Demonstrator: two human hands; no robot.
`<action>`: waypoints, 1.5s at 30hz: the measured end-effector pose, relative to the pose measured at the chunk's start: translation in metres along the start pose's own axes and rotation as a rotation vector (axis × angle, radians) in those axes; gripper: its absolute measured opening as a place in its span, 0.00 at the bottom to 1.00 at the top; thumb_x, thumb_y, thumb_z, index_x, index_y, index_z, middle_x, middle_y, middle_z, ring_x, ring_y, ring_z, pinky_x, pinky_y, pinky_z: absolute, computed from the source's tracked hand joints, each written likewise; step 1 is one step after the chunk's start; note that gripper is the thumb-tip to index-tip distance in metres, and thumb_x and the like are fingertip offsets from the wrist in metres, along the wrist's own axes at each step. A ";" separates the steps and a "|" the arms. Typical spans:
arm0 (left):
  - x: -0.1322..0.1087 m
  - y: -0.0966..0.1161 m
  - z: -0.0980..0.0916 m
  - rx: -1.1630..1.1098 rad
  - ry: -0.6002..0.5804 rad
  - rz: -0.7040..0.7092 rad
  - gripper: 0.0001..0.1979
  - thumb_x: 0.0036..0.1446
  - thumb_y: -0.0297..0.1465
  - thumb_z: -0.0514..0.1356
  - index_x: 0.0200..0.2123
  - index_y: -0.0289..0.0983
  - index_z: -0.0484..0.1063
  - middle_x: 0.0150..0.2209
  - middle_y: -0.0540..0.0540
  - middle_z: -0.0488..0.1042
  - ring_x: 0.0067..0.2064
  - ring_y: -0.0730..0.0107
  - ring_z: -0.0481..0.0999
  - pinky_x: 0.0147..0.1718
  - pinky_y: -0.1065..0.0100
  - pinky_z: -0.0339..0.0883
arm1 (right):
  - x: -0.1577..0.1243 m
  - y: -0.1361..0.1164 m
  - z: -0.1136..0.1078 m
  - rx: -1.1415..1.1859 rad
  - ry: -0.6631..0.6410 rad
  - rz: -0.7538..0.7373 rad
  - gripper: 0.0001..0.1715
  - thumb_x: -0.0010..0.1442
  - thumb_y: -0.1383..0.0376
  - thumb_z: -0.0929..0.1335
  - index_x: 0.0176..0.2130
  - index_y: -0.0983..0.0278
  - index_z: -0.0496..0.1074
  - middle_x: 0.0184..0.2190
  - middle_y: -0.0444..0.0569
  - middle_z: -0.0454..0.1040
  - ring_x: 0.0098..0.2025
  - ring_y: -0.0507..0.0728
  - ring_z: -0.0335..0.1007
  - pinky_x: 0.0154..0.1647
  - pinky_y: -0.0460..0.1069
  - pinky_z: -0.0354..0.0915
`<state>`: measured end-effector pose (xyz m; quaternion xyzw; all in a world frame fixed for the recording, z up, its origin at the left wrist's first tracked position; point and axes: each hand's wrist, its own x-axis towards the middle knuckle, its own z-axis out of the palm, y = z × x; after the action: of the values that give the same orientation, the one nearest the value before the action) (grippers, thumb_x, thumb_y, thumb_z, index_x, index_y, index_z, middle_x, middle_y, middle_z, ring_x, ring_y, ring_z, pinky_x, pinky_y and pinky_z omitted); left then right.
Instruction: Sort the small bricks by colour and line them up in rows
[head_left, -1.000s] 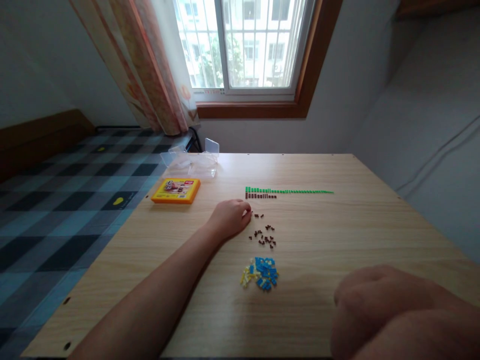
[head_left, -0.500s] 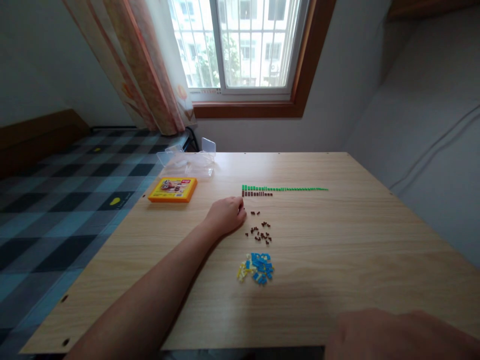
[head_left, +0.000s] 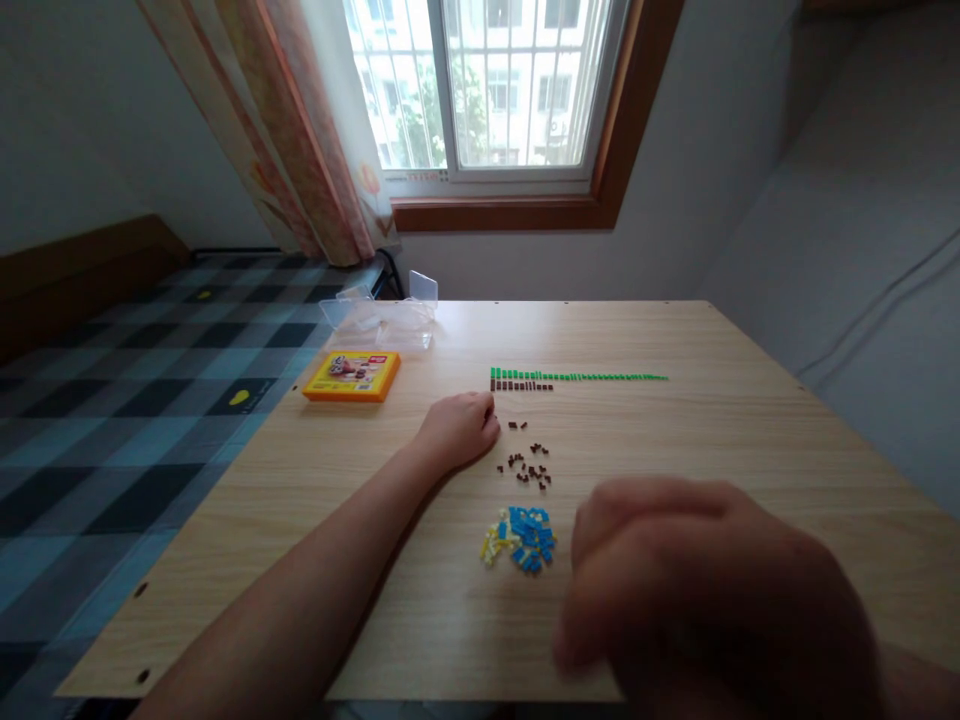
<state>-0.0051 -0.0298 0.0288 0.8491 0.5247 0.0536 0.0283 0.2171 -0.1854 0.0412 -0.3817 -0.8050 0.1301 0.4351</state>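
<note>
A pale wood-grained table [head_left: 750,400] carries the bricks. The right hand [head_left: 697,570] hangs blurred over the near edge, toward the right; its fingers look bent inward, and I cannot tell how far they close or whether they hold anything. The left hand [head_left: 459,428] lies left of the table's middle, fingers curled well in; whether a brick sits inside is hidden. Clear plastic packaging [head_left: 405,325] stands at the far left corner, and a flat yellow box [head_left: 352,375] with a printed top lies by the left edge. A green row [head_left: 574,377] stretches toward the right edge, its pieces broad at the left end and dwindling to slivers. Closest to the near edge sits a loose pile [head_left: 531,538], bright blue on its right, pale yellow on its left. Beyond it scatter small dark-brown bricks [head_left: 532,469], at odd angles. A shorter brown row [head_left: 517,386] runs just nearside of the green, its left end near the left hand. 2 brown pieces [head_left: 513,425] lie between that row and the scatter.
</note>
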 end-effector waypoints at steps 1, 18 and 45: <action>0.000 -0.001 0.000 -0.004 -0.003 0.012 0.09 0.62 0.34 0.54 0.36 0.38 0.72 0.37 0.42 0.79 0.37 0.59 0.77 0.34 0.63 0.65 | 0.025 -0.001 -0.005 0.019 0.002 0.069 0.16 0.56 0.60 0.67 0.40 0.41 0.80 0.27 0.50 0.75 0.30 0.61 0.70 0.28 0.57 0.63; -0.010 -0.004 -0.015 -0.215 -0.197 0.297 0.15 0.55 0.42 0.63 0.24 0.39 0.67 0.24 0.51 0.70 0.26 0.70 0.65 0.25 0.66 0.52 | 0.060 0.099 0.030 -0.125 -0.291 -0.076 0.16 0.60 0.69 0.66 0.44 0.59 0.80 0.32 0.49 0.72 0.37 0.56 0.66 0.39 0.52 0.61; 0.004 -0.024 0.012 -0.534 0.131 0.181 0.07 0.57 0.28 0.62 0.38 0.37 0.80 0.32 0.47 0.76 0.28 0.74 0.70 0.32 0.69 0.65 | 0.069 0.120 0.037 -0.201 -0.301 0.043 0.13 0.66 0.65 0.67 0.46 0.57 0.80 0.37 0.48 0.77 0.40 0.55 0.71 0.43 0.50 0.65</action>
<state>-0.0228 -0.0160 0.0142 0.8498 0.4148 0.2467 0.2119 0.2248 -0.0501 -0.0039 -0.4164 -0.8617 0.1139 0.2665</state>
